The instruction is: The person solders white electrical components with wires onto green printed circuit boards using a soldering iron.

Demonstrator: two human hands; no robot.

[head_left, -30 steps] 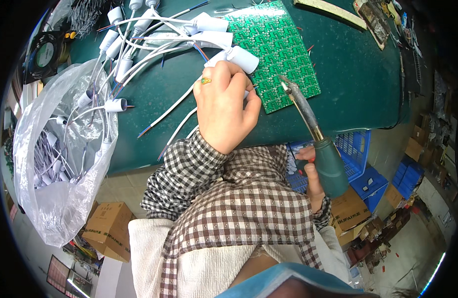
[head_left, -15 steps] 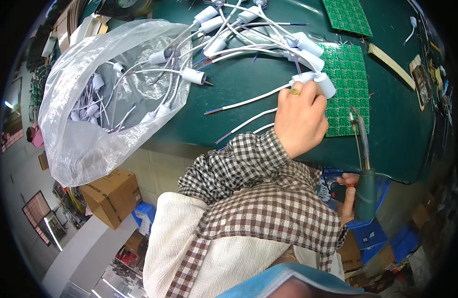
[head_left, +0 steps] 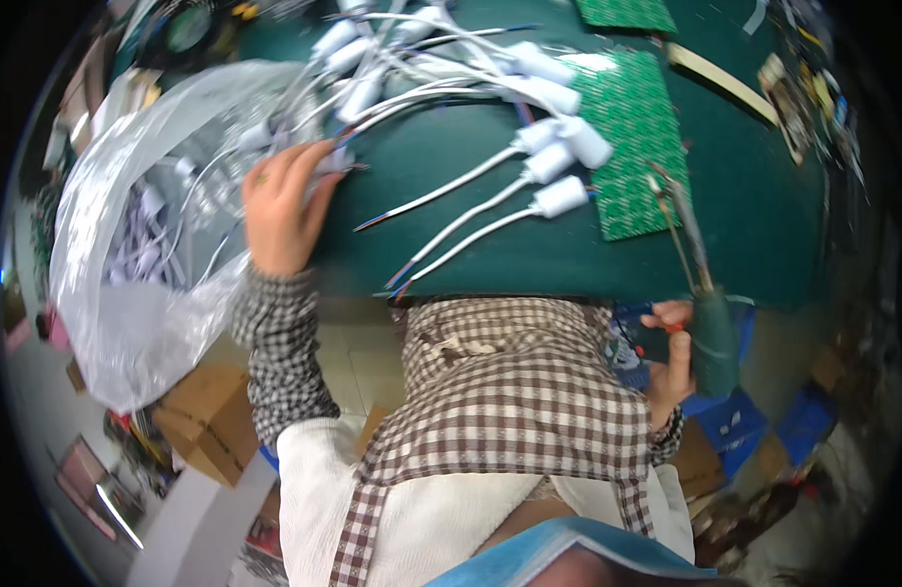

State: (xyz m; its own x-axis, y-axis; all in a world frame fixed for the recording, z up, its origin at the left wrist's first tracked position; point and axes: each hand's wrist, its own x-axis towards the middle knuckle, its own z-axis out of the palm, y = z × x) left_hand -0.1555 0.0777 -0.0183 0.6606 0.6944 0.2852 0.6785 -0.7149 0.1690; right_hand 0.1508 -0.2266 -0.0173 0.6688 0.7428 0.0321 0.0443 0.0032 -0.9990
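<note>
Hands first: your left hand sits at 9 o'clock on the green mat, fingers closed around a white cable plug right at the mouth of the clear plastic bag. Your right hand is at 4 o'clock below the mat's edge, clamped on the soldering iron, tip up toward the green circuit board. Three more white cable connectors lie at 12 o'clock, just beside that board.

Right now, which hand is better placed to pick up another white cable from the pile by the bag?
Left. The left hand already rests on the cables beside the plastic bag; the right hand grips the soldering iron at the table edge.
</note>
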